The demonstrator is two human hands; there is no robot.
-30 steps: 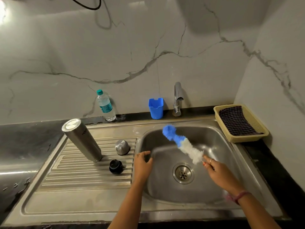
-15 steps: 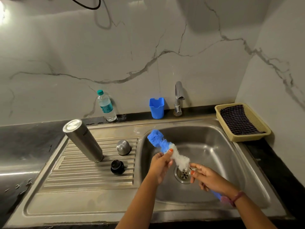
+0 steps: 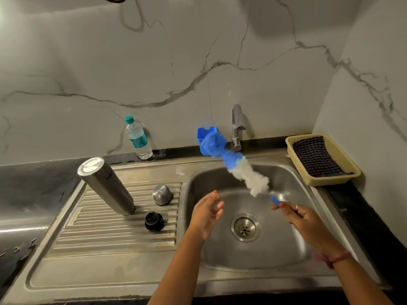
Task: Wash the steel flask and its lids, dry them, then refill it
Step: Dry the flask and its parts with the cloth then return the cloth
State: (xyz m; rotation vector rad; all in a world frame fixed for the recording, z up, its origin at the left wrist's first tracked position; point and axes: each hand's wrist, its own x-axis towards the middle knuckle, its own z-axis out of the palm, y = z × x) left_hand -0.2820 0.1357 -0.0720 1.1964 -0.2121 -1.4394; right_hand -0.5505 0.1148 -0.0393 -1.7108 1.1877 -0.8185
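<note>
The steel flask (image 3: 105, 184) stands upside down and leaning on the ribbed drainboard (image 3: 92, 230) at the left. A small steel lid (image 3: 162, 194) and a black inner lid (image 3: 154, 221) sit beside it on the ribs. My right hand (image 3: 301, 219) holds the blue handle of a bottle brush (image 3: 235, 167), whose blue and white bristles point up and left over the basin toward the tap. My left hand (image 3: 207, 213) hovers above the basin's left side with relaxed fingers, holding nothing.
The sink basin (image 3: 284, 256) has a drain (image 3: 245, 227) in the middle. A tap (image 3: 236, 126) and a blue holder (image 3: 203, 137) stand behind it. A plastic water bottle (image 3: 137, 138) stands by the wall. A beige basket (image 3: 350, 172) with a dark checked cloth sits at the right.
My left hand has let go of the bristles and drawn back to the left. My right hand has swung the brush up and to the right, toward the tap.
</note>
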